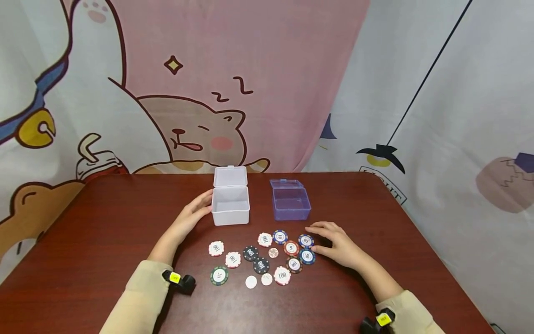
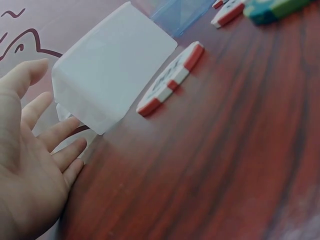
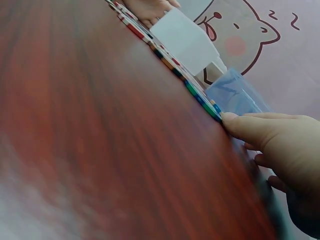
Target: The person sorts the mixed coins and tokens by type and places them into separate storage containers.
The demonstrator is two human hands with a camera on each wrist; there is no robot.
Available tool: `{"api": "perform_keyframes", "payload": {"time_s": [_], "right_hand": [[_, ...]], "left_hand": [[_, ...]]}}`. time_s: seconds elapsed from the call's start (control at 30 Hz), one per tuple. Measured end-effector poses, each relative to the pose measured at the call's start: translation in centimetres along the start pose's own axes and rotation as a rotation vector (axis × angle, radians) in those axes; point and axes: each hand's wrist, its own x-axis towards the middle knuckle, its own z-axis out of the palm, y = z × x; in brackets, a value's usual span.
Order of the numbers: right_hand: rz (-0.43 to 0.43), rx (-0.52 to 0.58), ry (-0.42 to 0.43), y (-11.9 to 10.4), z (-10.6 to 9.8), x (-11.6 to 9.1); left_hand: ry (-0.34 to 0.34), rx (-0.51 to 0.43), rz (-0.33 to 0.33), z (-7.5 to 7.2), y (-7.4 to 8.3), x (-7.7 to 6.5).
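Note:
A white plastic box with its lid raised stands toward the back of the table. My left hand is at its left side, fingers spread and fairly straight, as the left wrist view also shows. Right of it is a translucent blue box, lid up too. My right hand reaches in from the right with fingers extended and nothing in its grasp. Its thumb tip is right at the edge of a blue poker chip, and another blue chip lies between thumb and forefinger.
Several more poker chips lie flat in front of the boxes, among them a red chip, a black chip and a green chip. Smaller pale discs lie nearest me. A printed curtain hangs behind the brown table.

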Motion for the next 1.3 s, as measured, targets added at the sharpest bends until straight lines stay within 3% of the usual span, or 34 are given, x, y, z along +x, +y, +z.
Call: {"api": "perform_keyframes", "payload": {"time_s": [0.3, 0.6, 0.97, 1.3], "right_hand": [[-0.048, -0.024, -0.101, 0.7, -0.6, 0.6], [-0.115, -0.034, -0.139, 1.0, -0.9, 1.6], [-0.056, -0.013, -0.094, 1.3, -0.6, 1.6], [-0.077, 0.04, -0.04, 1.0, 0.1, 2.0]], "left_hand": [[-0.01, 0.02, -0.023, 0.0, 0.4, 0.0], [-0.019, 0.032, -0.021, -0.1, 0.3, -0.2], [-0.011, 0.05, -0.022, 0.0, 0.1, -0.1], [-0.016, 0.056, -0.024, -0.1, 0.2, -0.2]]}}
